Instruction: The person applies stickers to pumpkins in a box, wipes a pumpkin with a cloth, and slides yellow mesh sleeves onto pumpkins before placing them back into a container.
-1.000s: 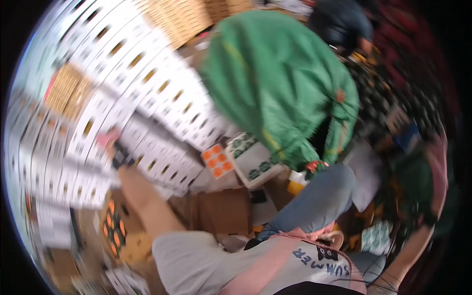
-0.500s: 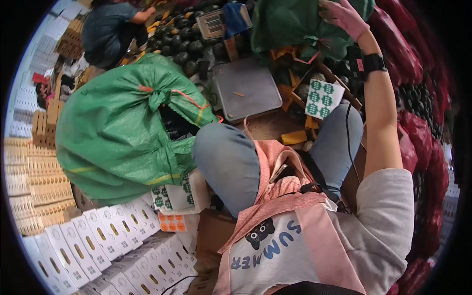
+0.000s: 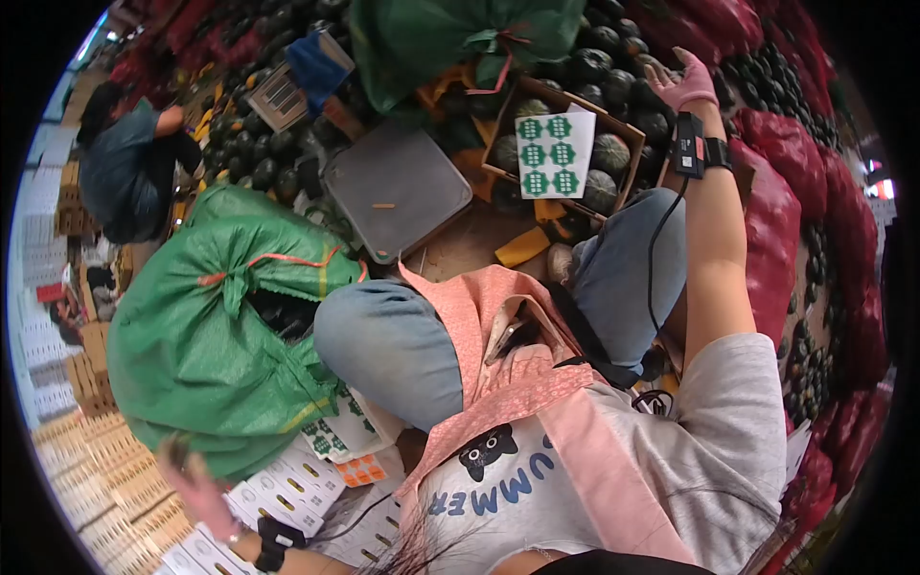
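Observation:
My right hand point(image 3: 685, 84), in a pink glove with bare fingertips, is raised at the upper right near dark green squashes point(image 3: 590, 65). Its fingers are spread and hold nothing. My left hand point(image 3: 199, 491), also pink-gloved, hovers at the lower left by a full green woven bag point(image 3: 192, 335) and white boxes point(image 3: 287, 494); motion smears its fingers. The bag is tied with red string and has a dark gap in its side. A sheet of green stickers point(image 3: 554, 153) lies on an open carton of squashes point(image 3: 632, 158).
A grey scale platform point(image 3: 398, 187) lies ahead of my knees, with its display point(image 3: 287, 91) behind it. Another green bag point(image 3: 450, 38) stands beyond. Red mesh sacks point(image 3: 767, 240) line the right. A person point(image 3: 125, 177) crouches at the upper left. Stacked cartons point(image 3: 105, 479) fill the lower left.
My view has turned to the right. My right hand has come away from the far green bag, which it was touching. My left hand has entered at the lower left.

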{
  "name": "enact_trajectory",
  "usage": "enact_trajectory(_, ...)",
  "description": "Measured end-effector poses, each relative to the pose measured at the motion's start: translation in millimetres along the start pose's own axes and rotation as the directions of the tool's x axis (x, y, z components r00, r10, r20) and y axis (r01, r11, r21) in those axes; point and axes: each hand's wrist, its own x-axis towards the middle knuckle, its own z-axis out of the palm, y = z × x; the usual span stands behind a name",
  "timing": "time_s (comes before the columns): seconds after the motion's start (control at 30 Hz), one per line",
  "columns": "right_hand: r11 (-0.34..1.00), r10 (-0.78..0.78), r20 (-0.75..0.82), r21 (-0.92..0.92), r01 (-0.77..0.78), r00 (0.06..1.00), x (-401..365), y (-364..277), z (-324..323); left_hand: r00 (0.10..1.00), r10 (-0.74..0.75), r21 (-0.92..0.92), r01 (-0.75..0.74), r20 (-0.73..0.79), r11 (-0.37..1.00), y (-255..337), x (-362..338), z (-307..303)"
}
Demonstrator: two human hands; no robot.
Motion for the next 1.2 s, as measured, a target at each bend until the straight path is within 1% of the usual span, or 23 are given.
enact_trajectory(0.03,0.997,-0.070,-0.032,-0.038,0.068,0.997,-8,6,-1,0.984,-0.002,0.030,-0.003,0.180,1.000,20,18,4)
enact_trajectory(0.07,0.987,-0.116,-0.237,-0.141,0.084,0.965,15,44,-22,0.931,0.059,0.070,-0.090,0.361,0.994,38,53,17)
enact_trajectory(0.1,0.991,-0.098,-0.152,-0.102,0.083,0.984,34,37,-35,0.847,0.089,0.061,-0.142,0.524,0.988,36,66,37)
enact_trajectory(0.13,0.872,-0.221,-0.018,-0.451,0.189,0.975,85,63,-75,0.774,0.219,0.027,-0.291,0.594,0.956,28,96,73)
enact_trajectory(0.17,0.531,-0.763,-0.185,-0.726,0.437,0.619,154,151,-129,0.676,0.342,-0.002,-0.450,0.653,0.893,26,142,108)
enact_trajectory(0.2,0.803,-0.283,-0.255,-0.591,0.082,0.925,69,119,-87,0.677,0.332,-0.004,-0.438,0.657,0.899,31,146,121)
enact_trajectory(0.23,0.515,-0.412,-0.279,-0.856,-0.031,0.867,49,143,-94,0.680,0.338,0.001,-0.446,0.651,0.895,37,163,137)
enact_trajectory(0.27,0.315,-0.483,-0.252,-0.944,-0.102,0.838,14,185,-100,0.671,0.400,-0.006,-0.508,0.624,0.861,35,202,172)
enact_trajectory(0.37,0.289,-0.482,-0.150,-0.957,-0.006,0.863,42,234,-134,0.543,0.635,-0.114,-0.705,0.549,0.700,30,273,306)
enact_trajectory(0.43,0.344,-0.342,-0.147,-0.939,-0.022,0.928,45,237,-129,0.525,0.648,-0.177,-0.686,0.552,0.706,59,289,329)
enact_trajectory(0.47,0.591,-0.096,-0.050,-0.806,0.017,0.994,52,238,-150,0.519,0.656,-0.201,-0.679,0.549,0.706,66,302,365)
enact_trajectory(0.5,0.509,-0.150,-0.083,-0.861,0.005,0.985,42,234,-129,0.535,0.666,-0.194,-0.686,0.520,0.702,82,310,384)
enact_trajectory(0.53,0.578,-0.094,-0.029,-0.816,0.031,0.995,43,217,-145,0.577,0.617,-0.243,-0.594,0.534,0.767,106,320,414)
enact_trajectory(0.57,0.919,-0.263,0.086,-0.282,0.276,0.961,37,193,-176,0.600,0.559,-0.317,-0.467,0.573,0.826,122,329,460)
enact_trajectory(0.6,0.893,-0.358,-0.018,-0.298,0.337,0.933,58,202,-188,0.610,0.539,-0.362,-0.400,0.581,0.842,134,336,456)
enact_trajectory(0.63,0.944,-0.328,-0.153,-0.033,0.327,0.932,51,182,-195,0.608,0.523,-0.427,-0.311,0.598,0.849,144,337,467)
enact_trajectory(0.67,0.901,-0.397,-0.500,-0.051,0.431,0.770,52,161,-202,0.601,0.554,-0.537,-0.232,0.576,0.811,155,334,499)
enact_trajectory(0.7,0.904,-0.376,-0.476,-0.001,0.428,0.795,54,165,-195,0.620,0.578,-0.601,-0.206,0.530,0.772,163,345,503)
enact_trajectory(0.77,0.910,-0.411,-0.544,-0.206,0.359,0.731,82,165,-233,0.635,0.620,-0.719,-0.141,0.461,0.680,183,343,521)
enact_trajectory(0.83,0.887,-0.394,-0.445,-0.415,0.205,0.804,81,168,-239,0.668,0.535,-0.742,0.039,0.517,0.669,198,338,538)
enact_trajectory(0.93,0.934,-0.318,-0.432,-0.297,0.199,0.844,73,168,-217,0.680,0.501,-0.797,0.210,0.535,0.565,211,331,548)
enact_trajectory(1.1,0.885,-0.434,-0.440,-0.371,0.281,0.786,78,167,-216,0.602,0.538,-0.800,0.350,0.590,0.487,219,340,550)
enact_trajectory(1.2,0.893,-0.406,-0.320,-0.339,0.297,0.856,59,170,-194,0.570,0.572,-0.806,0.368,0.590,0.465,213,342,528)
